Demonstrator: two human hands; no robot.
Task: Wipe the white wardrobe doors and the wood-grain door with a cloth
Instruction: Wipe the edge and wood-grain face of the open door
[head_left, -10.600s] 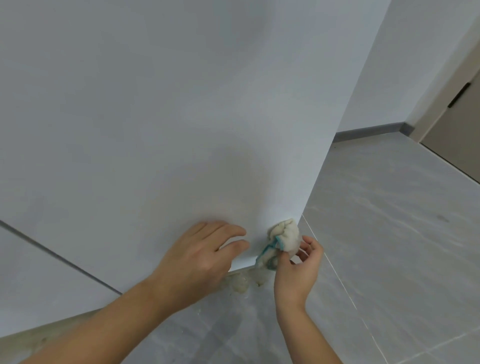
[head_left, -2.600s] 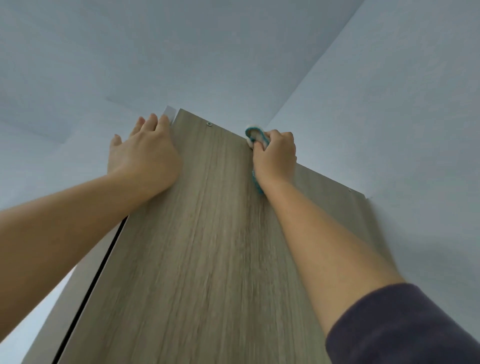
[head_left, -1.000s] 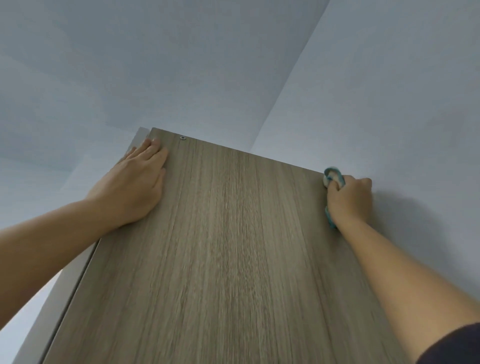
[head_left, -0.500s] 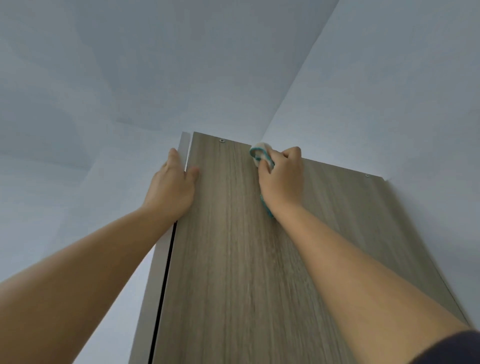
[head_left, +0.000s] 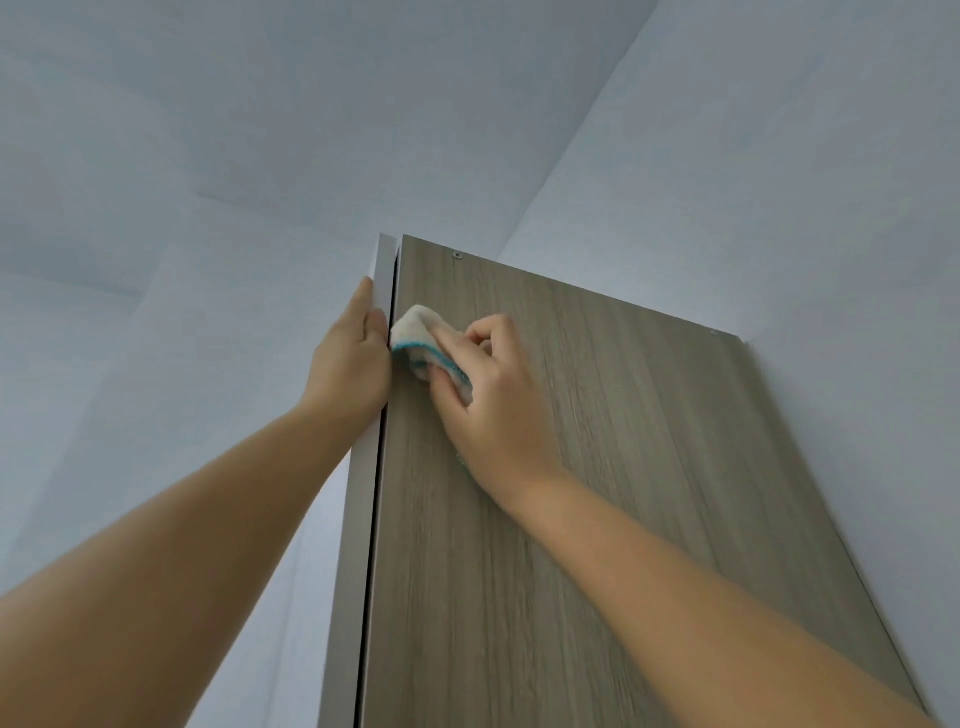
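Wiping wood-grain door at far left corner, cloth pinched in right hand, grey side strip clasped by left hand. Next, likely: strokes nearer.

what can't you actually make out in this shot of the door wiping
All from the head view:
cloth: mostly hidden under the right hand; only a white fold with a teal hem shows.
left hand: fingertips hidden behind the pale side strip it grips.
wood-grain door: lower part cut off by the bottom edge; dust or smears too fine to tell.
white wardrobe doors: outside the frame.
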